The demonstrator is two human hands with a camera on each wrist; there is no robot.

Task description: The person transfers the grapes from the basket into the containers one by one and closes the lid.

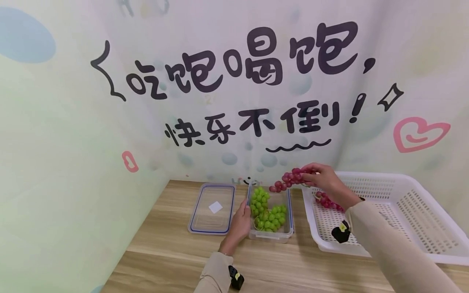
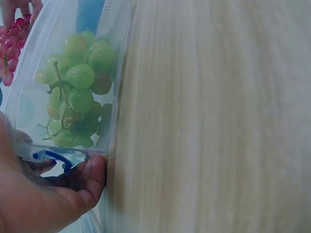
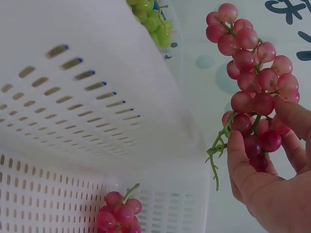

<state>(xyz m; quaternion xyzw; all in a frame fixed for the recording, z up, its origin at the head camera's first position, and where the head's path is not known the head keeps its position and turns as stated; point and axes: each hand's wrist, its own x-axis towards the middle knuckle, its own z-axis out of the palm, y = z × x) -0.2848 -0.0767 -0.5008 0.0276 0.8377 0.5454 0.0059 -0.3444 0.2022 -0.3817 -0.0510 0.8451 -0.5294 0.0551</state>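
A clear plastic food container (image 1: 272,235) with a blue-lined rim stands on the table, holding bunches of green grapes (image 1: 270,219). My left hand (image 1: 239,221) grips its left side; in the left wrist view the fingers (image 2: 92,177) curl against the container's end below the grapes. My right hand (image 1: 324,179) pinches a bunch of red grapes (image 3: 255,87) by its upper end. The bunch hangs in the air above the container's far right corner, its tip pointing left. Another red bunch (image 1: 327,202) lies in the white basket (image 1: 370,249), partly hidden behind my right arm.
The container's clear lid (image 1: 209,217), edged in blue and bearing a white label, lies flat left of my left hand. The perforated basket takes up the right of the wooden table (image 1: 165,244). A printed wall covering (image 1: 227,162) rises behind the table's far edge.
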